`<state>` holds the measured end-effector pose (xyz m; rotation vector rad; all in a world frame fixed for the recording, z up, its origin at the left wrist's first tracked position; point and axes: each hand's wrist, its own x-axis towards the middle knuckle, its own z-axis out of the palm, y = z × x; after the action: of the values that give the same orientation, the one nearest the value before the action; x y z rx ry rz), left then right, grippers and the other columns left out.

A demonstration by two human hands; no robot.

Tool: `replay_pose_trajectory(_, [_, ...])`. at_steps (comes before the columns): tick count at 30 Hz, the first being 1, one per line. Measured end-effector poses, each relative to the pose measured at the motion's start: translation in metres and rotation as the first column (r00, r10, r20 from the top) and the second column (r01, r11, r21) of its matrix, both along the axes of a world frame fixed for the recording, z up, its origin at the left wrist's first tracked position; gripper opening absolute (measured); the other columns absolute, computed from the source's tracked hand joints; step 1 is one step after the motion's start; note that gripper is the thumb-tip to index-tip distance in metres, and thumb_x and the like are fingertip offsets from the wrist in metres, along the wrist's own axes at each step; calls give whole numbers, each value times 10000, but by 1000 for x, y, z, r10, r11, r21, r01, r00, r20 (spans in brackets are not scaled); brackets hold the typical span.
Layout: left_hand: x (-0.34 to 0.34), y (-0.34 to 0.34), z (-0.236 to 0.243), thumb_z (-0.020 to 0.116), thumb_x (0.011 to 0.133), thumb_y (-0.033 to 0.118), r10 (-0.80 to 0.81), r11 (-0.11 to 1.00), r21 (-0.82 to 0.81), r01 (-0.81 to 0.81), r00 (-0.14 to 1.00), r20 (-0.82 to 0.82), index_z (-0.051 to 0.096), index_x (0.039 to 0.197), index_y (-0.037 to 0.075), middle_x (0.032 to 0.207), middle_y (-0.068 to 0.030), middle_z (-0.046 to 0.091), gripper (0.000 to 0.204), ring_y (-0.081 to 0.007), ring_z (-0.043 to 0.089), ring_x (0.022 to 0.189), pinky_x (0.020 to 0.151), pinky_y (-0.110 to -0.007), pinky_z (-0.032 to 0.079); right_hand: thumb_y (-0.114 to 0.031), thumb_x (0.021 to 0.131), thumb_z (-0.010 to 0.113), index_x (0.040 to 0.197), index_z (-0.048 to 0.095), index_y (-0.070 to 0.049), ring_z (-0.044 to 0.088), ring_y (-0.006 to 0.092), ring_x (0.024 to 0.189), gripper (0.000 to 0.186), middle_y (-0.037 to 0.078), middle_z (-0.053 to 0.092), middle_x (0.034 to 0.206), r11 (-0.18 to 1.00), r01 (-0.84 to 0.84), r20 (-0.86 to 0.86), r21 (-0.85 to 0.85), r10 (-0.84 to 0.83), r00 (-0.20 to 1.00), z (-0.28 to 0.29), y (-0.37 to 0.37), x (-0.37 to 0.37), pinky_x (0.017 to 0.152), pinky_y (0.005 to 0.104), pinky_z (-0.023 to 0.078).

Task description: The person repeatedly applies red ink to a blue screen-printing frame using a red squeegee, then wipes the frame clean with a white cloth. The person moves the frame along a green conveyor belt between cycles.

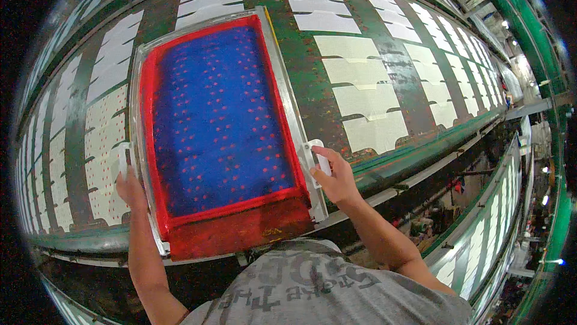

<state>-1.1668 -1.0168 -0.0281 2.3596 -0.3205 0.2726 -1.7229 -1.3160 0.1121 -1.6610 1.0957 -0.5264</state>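
Observation:
A large screen-printing frame (287, 96) with pale metal sides slants across the green printing table in front of me. Its mesh (219, 114) is blue with scattered red dots and a red border. Along the near end runs a dark red strip (240, 226). My left hand (131, 189) is closed round the white handle (124, 155) on the frame's left side. On the right side, my right hand (335, 174) grips the other white handle (315, 150), thumb and fingers around it. Whether the frame rests on the table or hangs just above it, I cannot tell.
Rows of cream cut pieces (368, 99) lie on the green table (300, 54) to the right, with white pieces (315, 3) farther back. Pieces with red dots (105, 138) lie left of the frame. A rail (421, 144) edges the table; another table (481, 229) stands at lower right.

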Motion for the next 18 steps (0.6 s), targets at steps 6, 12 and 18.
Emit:
replay_pose_trajectory(6, [5,-1,11,680,1051,291,-153,930,-364,47,951,-268,738,1198,-111,1069,-273,765,432,-423,719,982,928,-506,545,-158,927,811,1445,663,-64,653,321,1194,547,164,679,1223,983,-77,37,-169,84,996,42,-4,-11,1065,425,507])
replay_pose_trajectory(12, [-29,-50,34,691,1053,296,-189,982,-20,188,978,-83,751,1152,-91,959,-178,726,404,-286,658,854,824,-458,526,-170,929,793,1409,709,-91,675,348,1197,494,194,686,1228,954,-26,18,-300,33,999,53,-61,-55,1066,447,547])
replay_pose_trajectory(18, [-165,-162,69,702,1049,281,-174,964,-231,132,969,-174,753,1173,-117,1014,-166,764,420,-267,663,855,817,-460,529,-164,948,772,1422,706,-104,686,332,1172,482,223,666,1301,957,-23,-125,-291,-14,992,49,-155,-151,982,414,585])
